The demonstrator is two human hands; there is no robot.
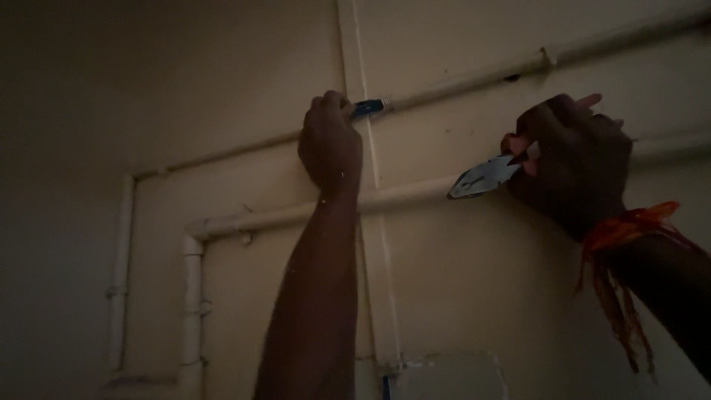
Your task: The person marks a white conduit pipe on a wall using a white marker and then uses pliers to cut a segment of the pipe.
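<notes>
Closest to us is our right forearm with that orange thread [626, 244] tied round the wrist, loose ends dangling down. Above it our right hand [574, 159] is curled tight round the handles of a pair of pliers [481, 178], whose grey metal nose points left and a bit down, with the tip sitting right at the lower horizontal pipe [311, 211]; we honestly can't tell in this dim light if the nose is touching it or just in front. Taking that lower pipe as our reference: our left hand [331, 144] is up above it, fist closed round a small blue-handled tool [369, 107], the tip of which sits against the upper pipe [474, 78] that slopes up to the right. That spot is where the upper pipe crosses the thin vertical conduit [370, 185], which also runs down across the lower pipe. Follow the lower pipe to its left end and it bends into an elbow and drops down as a white vertical pipe [191, 311]. All of it is fixed to a plain cream wall [259, 74], and the room is pretty dark.
</notes>
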